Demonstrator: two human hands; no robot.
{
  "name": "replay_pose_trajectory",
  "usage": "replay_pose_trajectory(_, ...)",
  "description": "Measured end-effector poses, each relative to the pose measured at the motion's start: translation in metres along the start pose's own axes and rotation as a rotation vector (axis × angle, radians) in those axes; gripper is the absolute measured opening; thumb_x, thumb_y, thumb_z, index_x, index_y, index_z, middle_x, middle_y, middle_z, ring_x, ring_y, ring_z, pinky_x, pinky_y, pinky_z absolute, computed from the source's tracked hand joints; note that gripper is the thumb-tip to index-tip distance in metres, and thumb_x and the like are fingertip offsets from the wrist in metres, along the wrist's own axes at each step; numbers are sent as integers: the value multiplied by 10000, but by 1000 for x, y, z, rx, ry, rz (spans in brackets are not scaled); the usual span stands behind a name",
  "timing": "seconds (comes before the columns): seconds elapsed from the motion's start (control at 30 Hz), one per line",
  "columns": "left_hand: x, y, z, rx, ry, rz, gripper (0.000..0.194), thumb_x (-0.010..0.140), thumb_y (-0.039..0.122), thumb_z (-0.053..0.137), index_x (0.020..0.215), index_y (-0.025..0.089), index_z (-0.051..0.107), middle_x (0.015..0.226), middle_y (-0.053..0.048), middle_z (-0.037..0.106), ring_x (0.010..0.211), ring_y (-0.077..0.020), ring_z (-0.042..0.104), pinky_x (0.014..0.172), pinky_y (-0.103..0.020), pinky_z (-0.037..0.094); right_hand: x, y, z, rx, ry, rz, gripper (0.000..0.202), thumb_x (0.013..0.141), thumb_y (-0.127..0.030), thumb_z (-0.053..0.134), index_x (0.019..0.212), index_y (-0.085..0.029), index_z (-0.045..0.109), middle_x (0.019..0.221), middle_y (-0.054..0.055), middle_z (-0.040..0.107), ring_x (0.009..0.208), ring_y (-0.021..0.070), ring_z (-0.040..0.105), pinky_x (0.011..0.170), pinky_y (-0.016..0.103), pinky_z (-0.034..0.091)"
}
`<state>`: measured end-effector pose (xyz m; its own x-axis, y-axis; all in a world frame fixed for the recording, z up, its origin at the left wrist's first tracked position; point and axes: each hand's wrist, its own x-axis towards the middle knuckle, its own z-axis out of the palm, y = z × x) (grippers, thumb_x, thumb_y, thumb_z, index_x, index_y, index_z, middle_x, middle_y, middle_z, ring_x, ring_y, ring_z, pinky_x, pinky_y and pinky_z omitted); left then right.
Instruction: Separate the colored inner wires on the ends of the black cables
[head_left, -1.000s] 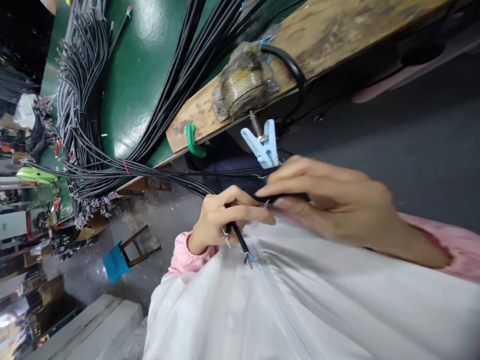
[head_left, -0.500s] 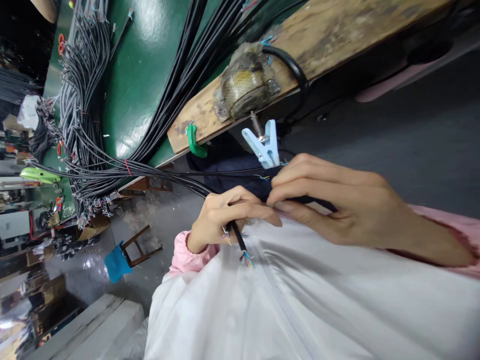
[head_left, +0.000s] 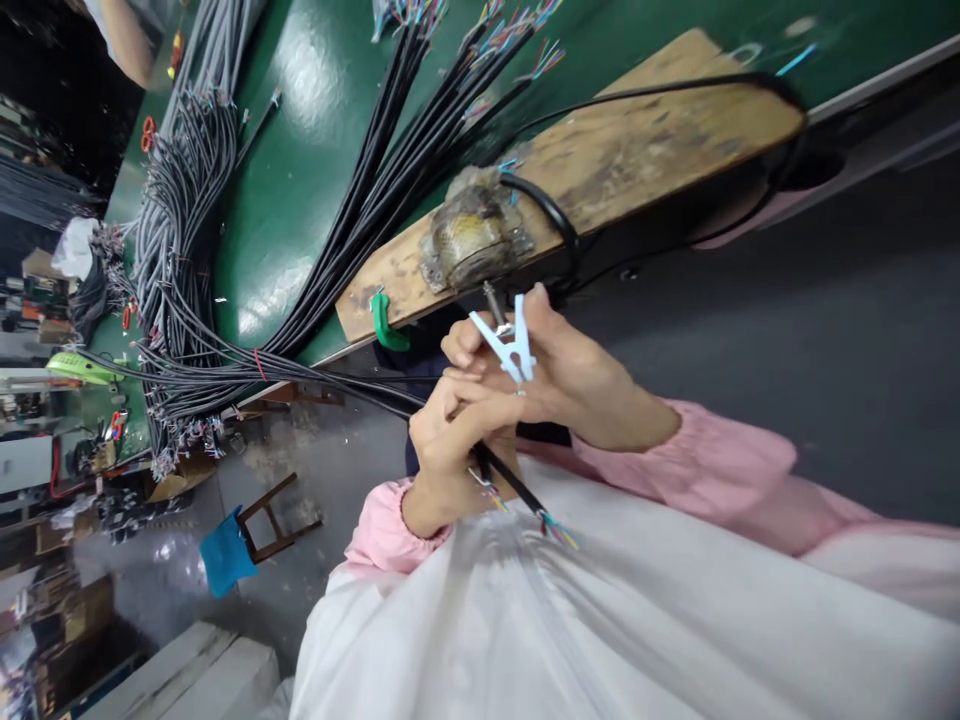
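Note:
My left hand (head_left: 461,430) is closed around several black cables (head_left: 517,480), whose stripped, coloured wire ends hang out below the fingers. Its fingertips meet just under the jaws of a light-blue clothes peg (head_left: 510,345). This peg sits at the end of the metal shaft (head_left: 493,303) of a tape-wrapped motor (head_left: 476,235). Around the peg curls my right hand (head_left: 577,375), thumb at one leg and fingers by the other. Whatever is between the peg's jaws is too small to make out.
A wooden board (head_left: 622,150) carries the motor, with a green clamp (head_left: 388,322) at the green table's (head_left: 292,90) edge. Bundles of black cables (head_left: 375,190) and grey cables (head_left: 195,160) lie there. A blue-seated stool (head_left: 229,550) stands on the floor.
My right hand has moved left and up from in front of my apron to the clothes peg. My left hand has shifted slightly right with the cables. The view has also shifted.

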<state>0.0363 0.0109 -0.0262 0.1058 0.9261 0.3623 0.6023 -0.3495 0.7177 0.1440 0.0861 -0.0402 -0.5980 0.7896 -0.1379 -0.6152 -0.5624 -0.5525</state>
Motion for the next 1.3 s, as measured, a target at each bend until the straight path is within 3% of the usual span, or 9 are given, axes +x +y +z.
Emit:
replay_pose_trajectory(0.1, 6, 2, 7, -22, 254, 203, 209, 996, 287, 606, 832, 242, 727, 711, -7, 638, 556, -138, 585, 448, -293, 512, 0, -1, -3, -52, 81, -27, 681, 559, -857, 799, 596, -218, 565, 632, -18, 515, 588, 126, 484, 551, 278, 456)
replay_pose_trajectory(0.3, 16, 8, 10, -49, 274, 240, 224, 1010, 256, 578, 837, 237, 720, 690, 2, 610, 547, -114, 587, 450, -248, 495, -2, -1, -3, -80, 46, -6, 700, 581, -887, 758, 597, -220, 547, 608, -15, 510, 550, 127, 488, 509, 277, 438)
replay_pose_trajectory(0.57, 5, 0, 9, -49, 215, 261, 220, 1010, 240, 587, 853, 200, 736, 760, 5, 665, 598, -75, 629, 530, -190, 509, -10, 7, -22, -61, 59, 58, 660, 640, -875, 722, 673, -221, 635, 588, -11, 538, 539, 144, 530, 539, 299, 488)
replay_pose_trajectory(0.77, -6, -17, -10, -45, -29, 249, 254, 1024, 338, 583, 940, 245, 804, 879, -18, 740, 661, -75, 663, 584, -172, 563, -48, 12, -25, -155, 108, 52, 555, 646, -729, 842, 642, -213, 638, 646, 4, 587, 575, 149, 543, 550, 304, 470)
replay_pose_trajectory(0.87, 0, -32, -26, -168, -114, 196, 314, 969, 460, 667, 843, 214, 817, 989, -50, 761, 811, -110, 732, 706, -218, 631, -61, 6, -29, -396, 38, -61, 495, 711, -690, 827, 619, -222, 692, 665, 34, 631, 636, 170, 590, 599, 317, 484)
replay_pose_trajectory(1.0, 13, -50, -39, -491, -264, 130, 346, 854, 535, 780, 805, 197, 836, 642, -7, 685, 516, -64, 602, 517, -170, 511, -67, 1, -38, -823, -225, -276, 397, 928, -524, 692, 649, -248, 749, 599, 38, 677, 553, 152, 607, 556, 303, 469)
replay_pose_trajectory(1.13, 18, -52, -32, -462, -401, 1, 579, 824, 727, 682, 888, 178, 857, 623, -30, 677, 529, -92, 573, 549, -224, 504, -73, 8, -31, -1007, 15, -575, 197, 932, -452, 718, 868, -273, 770, 679, 8, 710, 565, 136, 631, 529, 274, 484)
replay_pose_trajectory(1.23, 14, -50, -22, -424, -386, 23, 542, 886, 678, 648, 850, 174, 845, 699, -51, 727, 593, -110, 618, 578, -231, 518, -77, 15, -17, -1013, 132, -760, 189, 900, -422, 768, 1040, -298, 742, 733, -6, 709, 603, 141, 640, 549, 270, 531)
replay_pose_trajectory(1.3, 9, -47, -19, -407, -345, 77, 483, 934, 605, 637, 860, 169, 830, 750, -57, 752, 633, -113, 653, 594, -225, 531, -75, 17, -10, -1037, 163, -858, 54, 932, -307, 739, 985, -298, 729, 721, -14, 708, 603, 134, 642, 560, 264, 543)
